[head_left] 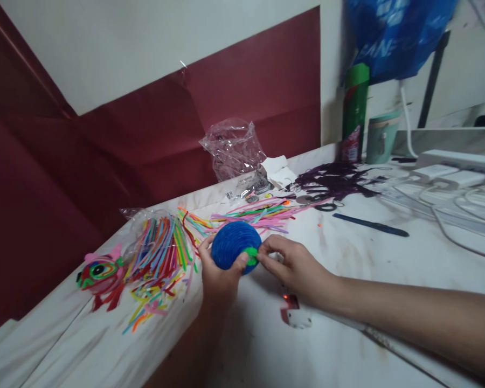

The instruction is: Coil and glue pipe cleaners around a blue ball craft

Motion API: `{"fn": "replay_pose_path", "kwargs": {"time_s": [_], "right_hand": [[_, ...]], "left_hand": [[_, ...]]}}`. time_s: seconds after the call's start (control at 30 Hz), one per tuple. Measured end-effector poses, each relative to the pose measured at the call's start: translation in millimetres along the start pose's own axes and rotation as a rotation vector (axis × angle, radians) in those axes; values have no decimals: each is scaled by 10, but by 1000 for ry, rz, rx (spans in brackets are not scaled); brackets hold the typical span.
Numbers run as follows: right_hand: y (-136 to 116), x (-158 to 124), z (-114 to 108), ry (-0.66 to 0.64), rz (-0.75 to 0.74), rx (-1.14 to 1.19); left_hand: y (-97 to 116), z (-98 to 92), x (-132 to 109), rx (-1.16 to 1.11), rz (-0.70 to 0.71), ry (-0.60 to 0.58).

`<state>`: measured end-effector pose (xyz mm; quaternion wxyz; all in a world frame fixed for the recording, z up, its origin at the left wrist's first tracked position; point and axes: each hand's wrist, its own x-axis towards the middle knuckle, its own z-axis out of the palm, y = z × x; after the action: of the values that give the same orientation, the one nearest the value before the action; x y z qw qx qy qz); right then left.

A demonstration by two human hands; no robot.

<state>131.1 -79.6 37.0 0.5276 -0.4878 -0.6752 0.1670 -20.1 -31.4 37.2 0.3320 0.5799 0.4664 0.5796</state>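
Note:
My left hand (pixel 222 275) is closed around a round blue ball (pixel 232 242) whose surface shows fine wound lines. Its thumb presses beside a small bright green pipe-cleaner piece (pixel 250 255) on the ball's lower right side. From the right, my right hand (pixel 289 264) pinches the edge of that green piece between thumb and fingertips. Whether the green piece is fixed to the ball, I cannot tell. Left of my hands lies a bundle of coloured pipe cleaners (pixel 161 245), partly in clear plastic. Short cut pieces (pixel 151 302) are scattered in front of it.
A colourful pipe-cleaner figure (pixel 105 275) stands at left. Behind the ball are more loose pipe cleaners (pixel 262 213), a clear bag (pixel 234 148) and black-handled scissors (pixel 325 206). Rightward are a dark blue flat tool (pixel 369 224), purple strands (pixel 331 178), a green can (pixel 354 113) and white cables (pixel 440 215).

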Motion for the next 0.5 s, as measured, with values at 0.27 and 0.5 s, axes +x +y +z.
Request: {"fn": "replay_pose_path", "kwargs": {"time_s": [0.27,0.5], "right_hand": [[-6,21,-10,2,8,-9],[-6,32,-28,-3,-15,-41]], "left_hand": [[-25,26,-32,-23,34,30],[-82,34,-10,-91,-36,-3]]}}
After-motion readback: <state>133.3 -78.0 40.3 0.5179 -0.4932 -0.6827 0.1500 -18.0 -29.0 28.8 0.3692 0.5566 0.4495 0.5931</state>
